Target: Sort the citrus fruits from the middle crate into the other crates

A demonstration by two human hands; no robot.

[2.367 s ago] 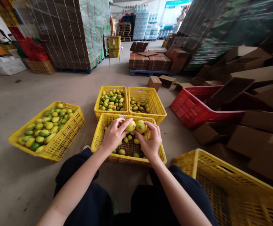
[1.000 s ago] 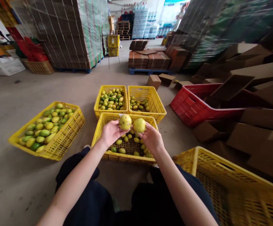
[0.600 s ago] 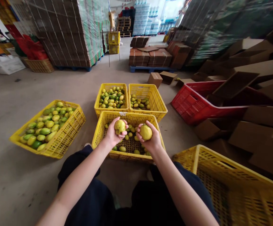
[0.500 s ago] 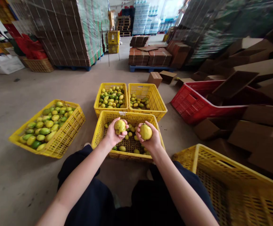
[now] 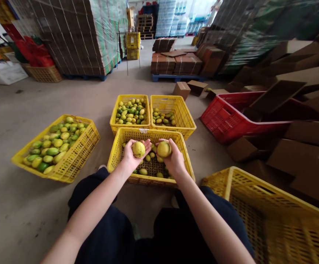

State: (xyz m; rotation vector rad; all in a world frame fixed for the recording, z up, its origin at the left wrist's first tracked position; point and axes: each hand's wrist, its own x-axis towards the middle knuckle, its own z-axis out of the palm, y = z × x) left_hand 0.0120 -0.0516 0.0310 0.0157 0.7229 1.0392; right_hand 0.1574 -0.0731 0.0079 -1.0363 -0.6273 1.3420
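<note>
My left hand [image 5: 130,157] cradles a yellow lemon [image 5: 138,149] in its palm, with the fingers stretched out beneath it towards the right. In my right hand [image 5: 175,158] is a second yellow lemon [image 5: 164,149], gripped from the right side with the thumb and fingers around it. Both hands hover side by side over a yellow plastic crate [image 5: 151,133], and the two fruits stay apart. Several loose lemons [image 5: 143,171] lie on this crate's floor, some hidden under my hands.
Behind stand two yellow crates, one well filled [image 5: 115,129] and one with fewer lemons [image 5: 185,130]. A full yellow crate [image 5: 79,167] is at left. At right are another yellow crate [image 5: 258,183], a red crate [image 5: 222,121] and cardboard boxes [image 5: 308,157].
My left fingers have spread out flatter under their lemon. My right hand has turned its lemon over and shifted slightly left and up.
</note>
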